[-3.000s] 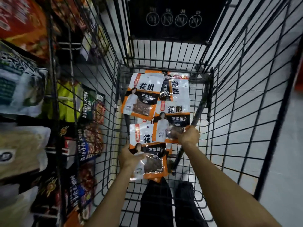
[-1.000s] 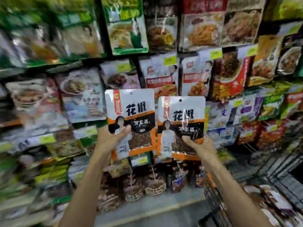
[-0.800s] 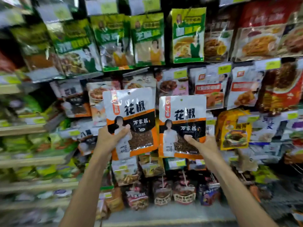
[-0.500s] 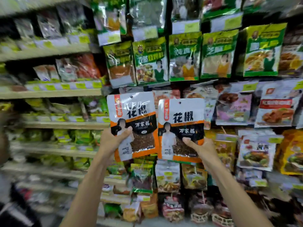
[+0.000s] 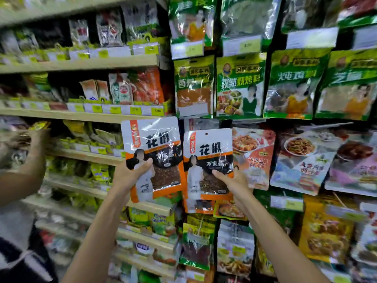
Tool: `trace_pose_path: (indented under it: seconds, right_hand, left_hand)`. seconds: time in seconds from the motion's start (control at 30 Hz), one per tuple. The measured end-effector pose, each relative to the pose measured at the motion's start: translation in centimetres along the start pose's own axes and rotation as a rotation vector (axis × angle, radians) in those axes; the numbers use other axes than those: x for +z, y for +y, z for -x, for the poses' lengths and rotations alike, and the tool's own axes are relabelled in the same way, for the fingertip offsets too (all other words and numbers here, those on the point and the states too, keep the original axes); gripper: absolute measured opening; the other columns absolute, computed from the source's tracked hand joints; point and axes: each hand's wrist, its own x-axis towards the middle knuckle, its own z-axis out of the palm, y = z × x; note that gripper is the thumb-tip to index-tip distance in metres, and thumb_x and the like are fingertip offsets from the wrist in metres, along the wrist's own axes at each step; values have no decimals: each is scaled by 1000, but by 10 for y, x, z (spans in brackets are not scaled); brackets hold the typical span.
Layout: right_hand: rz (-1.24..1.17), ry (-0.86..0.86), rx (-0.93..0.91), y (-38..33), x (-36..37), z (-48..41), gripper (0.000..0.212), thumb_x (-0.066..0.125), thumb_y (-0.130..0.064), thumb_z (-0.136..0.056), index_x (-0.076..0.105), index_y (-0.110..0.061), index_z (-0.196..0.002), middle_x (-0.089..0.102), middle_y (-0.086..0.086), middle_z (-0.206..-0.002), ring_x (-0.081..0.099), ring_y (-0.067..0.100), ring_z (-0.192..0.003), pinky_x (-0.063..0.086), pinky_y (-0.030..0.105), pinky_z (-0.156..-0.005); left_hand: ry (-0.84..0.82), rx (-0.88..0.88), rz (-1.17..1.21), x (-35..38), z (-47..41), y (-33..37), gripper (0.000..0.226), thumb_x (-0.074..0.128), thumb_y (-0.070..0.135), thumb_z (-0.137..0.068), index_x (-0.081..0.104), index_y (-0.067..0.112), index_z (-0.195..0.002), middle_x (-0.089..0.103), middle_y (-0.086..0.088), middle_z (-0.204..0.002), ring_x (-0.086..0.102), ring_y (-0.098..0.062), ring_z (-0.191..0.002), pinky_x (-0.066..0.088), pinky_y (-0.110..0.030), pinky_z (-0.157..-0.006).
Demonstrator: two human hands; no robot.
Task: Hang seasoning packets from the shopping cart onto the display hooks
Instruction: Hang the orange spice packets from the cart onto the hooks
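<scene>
The left hand (image 5: 132,174) pinches the left Sichuan pepper packet (image 5: 157,139) and the right hand (image 5: 234,181) grips the right Sichuan pepper packet (image 5: 208,149), both upright below the hanging green packets (image 5: 240,86); next, probably, threading a top hole onto a hook, none plainly visible.

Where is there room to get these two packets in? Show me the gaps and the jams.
Hardly any. A dark strip runs between the green packets and the noodle packet. The shelf has a dark gap left of the orange bags. Elsewhere hanging packets overlap, also behind the right packet; the left packet covers the shelf end.
</scene>
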Motion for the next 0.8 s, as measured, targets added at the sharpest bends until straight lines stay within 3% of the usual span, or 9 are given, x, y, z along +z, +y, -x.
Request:
trace_pose_path:
  seconds: [0.07,0.2,0.27,0.37,0.43,0.57,0.63,0.73,0.8]
  right_hand:
    - [4,-23,-7,-1,10,-22,34,75,-36,-80,53,-30,-105,50,-18,-104,51,-1,-90,40,22,-86]
    - [30,-25,24,-2,26,-60,26,75,-39,-78,56,-22,-75,68,8,-92,61,8,-82,47,29,-78]
    - [31,7,24,0,30,-77,37,75,-41,-77,43,-28,-66,64,-6,-80,60,15,-96,42,35,-85]
    - [52,-13,40,2,36,-91,46,73,-44,-80,29,-36,-71,58,-2,-118,43,22,-131,34,41,-103]
    - [25,-19,54,7,39,-98,33,73,-42,-81,41,-33,-78,50,2,-139,38,23,-136,32,43,-107]
    - [-22,8,25,14,41,-108,41,72,-38,-83,59,-16,-115,53,0,-133,55,3,-104,36,39,-103]
    - [-33,51,5,15,42,-108,35,73,-36,-82,60,-14,-107,55,-11,-111,51,-7,-78,37,32,-90]
    - [-23,89,24,15,48,-110,19,74,-36,-81,56,-28,-79,54,-25,-77,45,-8,-70,35,31,-86]
    - [-24,104,19,17,51,-116,21,74,-37,-81,54,-32,-84,49,-28,-82,43,-5,-75,34,30,-87]
  left_hand:
    - [-1,1,8,0,-18,-5,31,77,41,-62,58,19,-71,61,0,-72,63,-13,-71,49,-27,-65]
    - [-4,12,29,1,-45,-12,43,78,42,-62,50,12,-76,50,-9,-73,56,-19,-69,46,-35,-66]
    - [-14,26,14,4,-55,-15,38,77,40,-65,58,9,-77,63,-4,-72,66,-16,-72,52,-29,-66]
    - [-24,15,5,7,-67,-22,25,76,33,-72,67,16,-89,70,-3,-83,68,-19,-86,56,-40,-78]
    - [-39,11,-8,8,-75,-25,31,74,29,-77,62,4,-92,65,-14,-88,66,-22,-88,54,-49,-84]
    - [-94,25,-22,10,-88,-30,22,73,24,-78,58,9,-75,60,-3,-69,62,-16,-71,53,-46,-76]
    - [-132,14,-15,10,-95,-35,22,73,30,-72,63,13,-82,68,1,-76,67,-9,-73,55,-39,-78]
    - [-169,21,37,7,-108,-43,44,75,37,-65,66,9,-98,71,0,-89,68,-13,-89,55,-37,-81]
    - [-169,23,70,7,-115,-50,58,76,34,-67,58,-8,-103,72,1,-89,64,-21,-97,51,-40,-70]
